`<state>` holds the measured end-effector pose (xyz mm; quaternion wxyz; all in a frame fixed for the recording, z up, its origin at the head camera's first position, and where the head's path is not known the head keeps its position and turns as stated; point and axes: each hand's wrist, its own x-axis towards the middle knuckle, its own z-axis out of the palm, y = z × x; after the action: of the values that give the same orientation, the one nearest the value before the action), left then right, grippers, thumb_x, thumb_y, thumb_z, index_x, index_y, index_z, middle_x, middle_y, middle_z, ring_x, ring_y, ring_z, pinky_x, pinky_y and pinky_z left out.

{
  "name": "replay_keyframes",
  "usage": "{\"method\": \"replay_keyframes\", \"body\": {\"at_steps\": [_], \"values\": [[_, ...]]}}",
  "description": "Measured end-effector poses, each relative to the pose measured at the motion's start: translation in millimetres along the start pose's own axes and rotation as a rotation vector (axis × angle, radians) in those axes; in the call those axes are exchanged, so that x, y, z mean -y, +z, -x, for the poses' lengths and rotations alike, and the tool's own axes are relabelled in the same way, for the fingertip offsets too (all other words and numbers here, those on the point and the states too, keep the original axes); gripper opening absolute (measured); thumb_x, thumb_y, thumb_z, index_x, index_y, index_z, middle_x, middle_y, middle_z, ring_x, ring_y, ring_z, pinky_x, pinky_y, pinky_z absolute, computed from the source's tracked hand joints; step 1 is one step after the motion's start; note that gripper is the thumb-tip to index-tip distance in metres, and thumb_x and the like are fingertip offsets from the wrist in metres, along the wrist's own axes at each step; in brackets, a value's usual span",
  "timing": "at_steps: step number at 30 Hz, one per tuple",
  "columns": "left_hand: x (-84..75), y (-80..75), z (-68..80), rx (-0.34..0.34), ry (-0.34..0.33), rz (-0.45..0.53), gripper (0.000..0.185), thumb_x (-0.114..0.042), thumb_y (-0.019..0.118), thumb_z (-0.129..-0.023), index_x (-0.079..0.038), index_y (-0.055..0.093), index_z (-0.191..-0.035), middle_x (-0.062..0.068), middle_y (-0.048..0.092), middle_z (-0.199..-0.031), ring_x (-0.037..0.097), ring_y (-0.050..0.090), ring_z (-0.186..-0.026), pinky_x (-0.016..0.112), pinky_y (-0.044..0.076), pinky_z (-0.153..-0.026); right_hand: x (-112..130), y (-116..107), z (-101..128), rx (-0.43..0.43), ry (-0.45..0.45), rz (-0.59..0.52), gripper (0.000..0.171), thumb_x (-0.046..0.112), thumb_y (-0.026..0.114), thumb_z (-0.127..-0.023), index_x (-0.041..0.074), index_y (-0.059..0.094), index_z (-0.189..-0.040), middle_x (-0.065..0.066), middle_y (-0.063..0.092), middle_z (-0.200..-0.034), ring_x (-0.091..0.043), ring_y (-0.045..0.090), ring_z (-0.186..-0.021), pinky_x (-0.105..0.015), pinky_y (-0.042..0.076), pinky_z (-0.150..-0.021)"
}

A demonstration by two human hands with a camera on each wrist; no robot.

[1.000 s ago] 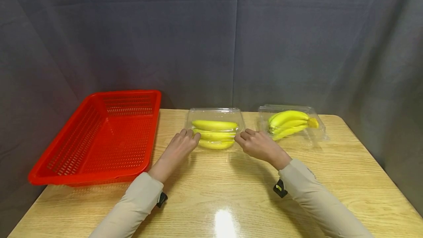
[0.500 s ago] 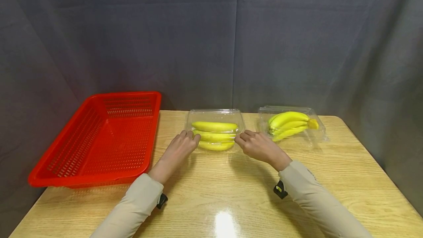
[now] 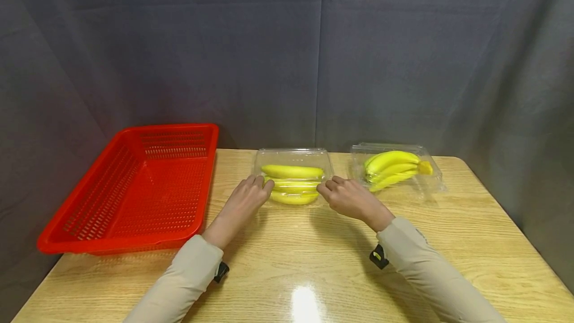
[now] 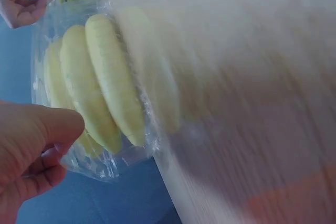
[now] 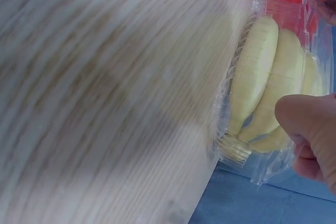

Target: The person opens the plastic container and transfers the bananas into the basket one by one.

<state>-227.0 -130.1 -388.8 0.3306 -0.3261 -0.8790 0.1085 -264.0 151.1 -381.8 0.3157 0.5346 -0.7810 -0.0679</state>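
A clear plastic clamshell container [image 3: 291,154] lies on the table with a bunch of bananas [image 3: 292,171] inside. At its left side my left hand [image 3: 247,197] pinches the plastic edge between thumb and curled fingers. My right hand [image 3: 349,197] pinches the opposite side the same way. Seen from the left wrist, the thumb of the left hand [image 4: 31,145] presses down at the container's rim. The right wrist view has the right hand [image 5: 312,129] close beside the bananas, thumb over bent fingers. Some of the fingertips are hidden behind the hands.
Right of the hands lies a second clear clamshell [image 3: 419,149] holding another banana bunch [image 3: 390,163]. A red perforated basket [image 3: 125,245] stands at the left, its front corner reaching past the wooden table's [image 3: 278,263] edge. A grey curtain [image 3: 269,64] hangs behind.
Both hands keep their grip on the container. Their fingers have drawn very slightly closer together; the basket and the second clamshell are unchanged.
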Motion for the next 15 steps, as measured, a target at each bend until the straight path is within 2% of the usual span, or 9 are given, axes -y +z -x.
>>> {"method": "replay_keyframes", "body": {"at_steps": [8, 12, 15], "values": [[-1.0, -1.0, -3.3, 0.000, -0.008, 0.035, 0.023, 0.015, 0.068, -0.078, 0.003, 0.058, -0.095, 0.018, 0.061, -0.081, 0.026, 0.058, -0.068, 0.030, 0.051, -0.057, 0.1, 4.6, -0.5, -0.020, 0.040, -0.017, 0.010, -0.007, 0.054, -0.082, 0.001, 0.050, -0.085, -0.011, 0.058, -0.070, -0.024, 0.058, -0.059, -0.029, 0.049, -0.046], [0.1, 0.7, -4.0, -0.042, -0.014, 0.050, 0.023, 0.016, 0.067, -0.077, 0.003, 0.056, -0.093, 0.018, 0.058, -0.077, 0.026, 0.057, -0.066, 0.030, 0.050, -0.055, -1.6, 4.8, -1.5, -0.050, 0.043, -0.014, 0.009, -0.008, 0.052, -0.084, 0.000, 0.051, -0.088, -0.012, 0.059, -0.072, -0.026, 0.058, -0.061, -0.032, 0.051, -0.052], [1.3, 3.3, -3.8, -0.076, -0.007, 0.035, 0.025, 0.015, 0.069, -0.075, 0.002, 0.055, -0.091, 0.017, 0.056, -0.076, 0.025, 0.055, -0.065, 0.030, 0.049, -0.055, -2.8, 3.1, -1.9, -0.060, 0.046, -0.034, 0.013, -0.008, 0.056, -0.080, 0.000, 0.051, -0.089, -0.012, 0.059, -0.074, -0.027, 0.058, -0.064, -0.034, 0.052, -0.057]]}}
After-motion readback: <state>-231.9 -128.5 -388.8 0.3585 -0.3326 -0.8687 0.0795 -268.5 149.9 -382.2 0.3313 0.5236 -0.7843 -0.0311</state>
